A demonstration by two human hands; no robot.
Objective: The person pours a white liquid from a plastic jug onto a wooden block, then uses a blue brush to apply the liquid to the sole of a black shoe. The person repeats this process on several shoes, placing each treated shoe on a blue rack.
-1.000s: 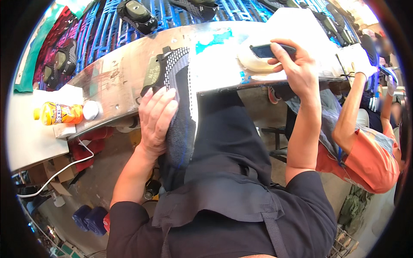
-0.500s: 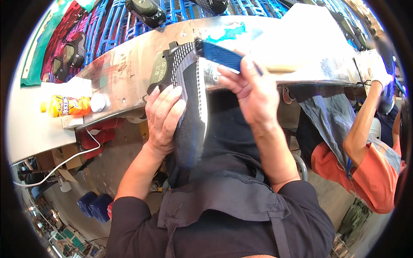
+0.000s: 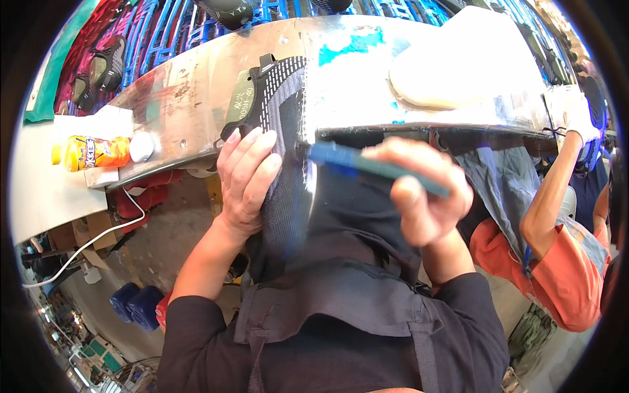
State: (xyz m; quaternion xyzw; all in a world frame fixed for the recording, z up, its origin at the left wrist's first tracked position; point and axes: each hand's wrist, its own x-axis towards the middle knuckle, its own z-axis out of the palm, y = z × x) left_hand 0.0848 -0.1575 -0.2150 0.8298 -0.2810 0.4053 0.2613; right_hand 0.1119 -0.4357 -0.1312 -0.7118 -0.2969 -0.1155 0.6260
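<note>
A dark grey knit shoe upper [image 3: 283,190], pulled over an olive-green last [image 3: 241,101], lies on its side across the bench's near edge, its toe toward me. My left hand [image 3: 247,180] is closed round its near side, fingers over the top. My right hand [image 3: 429,193], slightly blurred, grips a brush [image 3: 357,162] with a flat blue handle. The brush's dark tip is at the right-hand edge of the upper, about midway along it. A whitish band runs down that edge.
An orange bottle [image 3: 98,153] and a white round pot [image 3: 141,147] stand at the left of the metal bench [image 3: 180,82]. Behind it is a blue rack [image 3: 154,49] with shoes. A gloved co-worker's arm [image 3: 550,187] is at the right. A white cable [image 3: 108,243] hangs at left.
My right hand has moved toward me and rightward, bringing the brush from the upper's far end down to the middle of its edge. My left hand and the upper stay nearly still.
</note>
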